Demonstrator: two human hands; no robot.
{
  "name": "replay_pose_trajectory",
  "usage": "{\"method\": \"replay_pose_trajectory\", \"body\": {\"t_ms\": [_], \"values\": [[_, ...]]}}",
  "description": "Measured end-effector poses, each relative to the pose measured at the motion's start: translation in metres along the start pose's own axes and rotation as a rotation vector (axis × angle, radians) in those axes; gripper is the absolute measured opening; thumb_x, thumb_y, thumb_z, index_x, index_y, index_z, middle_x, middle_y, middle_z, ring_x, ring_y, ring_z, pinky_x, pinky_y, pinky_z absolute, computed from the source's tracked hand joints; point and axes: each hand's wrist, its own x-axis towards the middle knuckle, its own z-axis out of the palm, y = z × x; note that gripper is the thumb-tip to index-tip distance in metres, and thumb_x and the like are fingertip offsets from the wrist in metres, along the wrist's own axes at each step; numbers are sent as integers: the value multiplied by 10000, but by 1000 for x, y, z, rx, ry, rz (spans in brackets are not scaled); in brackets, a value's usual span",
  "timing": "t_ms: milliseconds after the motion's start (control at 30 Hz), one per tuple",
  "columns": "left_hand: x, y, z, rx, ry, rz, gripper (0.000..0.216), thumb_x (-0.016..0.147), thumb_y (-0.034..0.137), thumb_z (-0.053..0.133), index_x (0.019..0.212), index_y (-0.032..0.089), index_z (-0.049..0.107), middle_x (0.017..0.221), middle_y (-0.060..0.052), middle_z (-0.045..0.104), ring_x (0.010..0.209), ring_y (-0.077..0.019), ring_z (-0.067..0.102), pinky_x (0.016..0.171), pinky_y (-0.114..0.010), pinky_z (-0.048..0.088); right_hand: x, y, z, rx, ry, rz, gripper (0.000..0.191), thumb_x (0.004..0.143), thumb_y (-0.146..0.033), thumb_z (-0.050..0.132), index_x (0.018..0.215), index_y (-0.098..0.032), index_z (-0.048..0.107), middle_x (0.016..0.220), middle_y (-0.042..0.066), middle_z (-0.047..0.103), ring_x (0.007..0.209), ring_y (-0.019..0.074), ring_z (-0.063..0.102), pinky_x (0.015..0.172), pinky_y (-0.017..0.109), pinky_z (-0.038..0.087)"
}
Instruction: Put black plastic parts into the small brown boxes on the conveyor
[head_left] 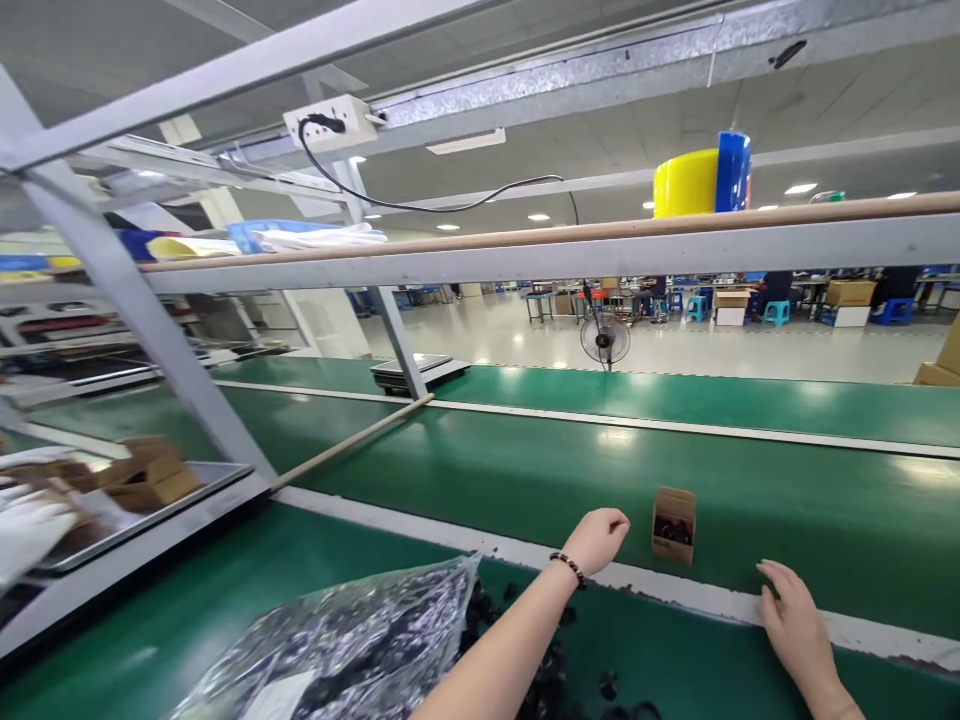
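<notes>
My left hand (598, 540), with a beaded bracelet at the wrist, reaches over the white rail with its fingers curled closed; whatever is inside them is hidden. Just right of it a small open cardboard box (673, 540) stands on the green belt, with dark and reddish parts inside. On the box's other side, apart from it, my right hand (796, 620) is open and holds nothing. Below my left forearm lie loose small black parts (609, 685). They spread beside a clear plastic bag (352, 640) full of dark parts.
A co-worker's white-gloved hand (30, 525) is at the far left, near open cardboard boxes (150, 475) on a tray. A white rail (720, 595) edges the green belt (510, 470). A scale (420, 372) and an overhead shelf beam (525, 258) stand beyond.
</notes>
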Motion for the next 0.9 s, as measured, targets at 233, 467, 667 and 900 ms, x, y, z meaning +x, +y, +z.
{"method": "replay_pose_trajectory", "body": {"t_ms": [233,467,667,900], "values": [[-69,-52,-30,266,-124,-62,143,727,250,566,753,191,694,834,-42,653,847,-209,590,776,-273,433,-6,6,0,101,-102,80,283,822,-360,407,972,-216,599,1038,88,644,909,248,626,781,352,509],[-94,-61,-4,426,-180,-97,126,714,148,572,793,163,670,868,-93,650,901,-272,579,782,-345,441,-8,-37,-6,206,-479,47,265,842,-446,429,872,-256,611,865,36,663,753,200,622,653,293,485],[-91,-51,7,445,-182,-39,185,739,57,473,759,140,636,840,-120,642,861,-264,580,767,-349,434,-18,-77,-22,250,-919,71,163,729,-362,560,618,-244,581,602,-26,595,573,149,567,500,240,405],[-88,-27,25,226,-77,-60,147,819,204,476,860,190,617,897,-50,650,854,-200,577,752,-278,435,-40,-94,-26,48,-471,89,75,767,-383,647,768,-309,640,850,8,641,740,165,599,566,266,494]]}}
